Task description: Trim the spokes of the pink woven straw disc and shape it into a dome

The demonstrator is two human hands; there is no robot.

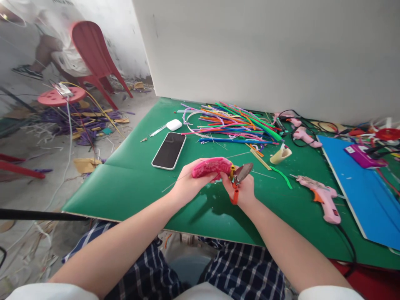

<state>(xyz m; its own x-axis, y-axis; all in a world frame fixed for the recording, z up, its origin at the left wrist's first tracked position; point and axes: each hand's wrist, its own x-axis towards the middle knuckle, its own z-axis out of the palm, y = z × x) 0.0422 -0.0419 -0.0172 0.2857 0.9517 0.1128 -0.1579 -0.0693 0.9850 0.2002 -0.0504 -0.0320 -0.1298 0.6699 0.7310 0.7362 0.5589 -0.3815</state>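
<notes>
Holding in two hands (188, 184), one pink piece (210, 167), one cutter (242, 173) (orange-handled)

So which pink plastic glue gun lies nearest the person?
The orange-triggered pink glue gun, left of the flat blue board; another lies farther back, near the pale wall.

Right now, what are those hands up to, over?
Left hand gripping pink piece. Right hand holding scissors, also at pink piece. Phone beyond left hand, not between them.
</notes>
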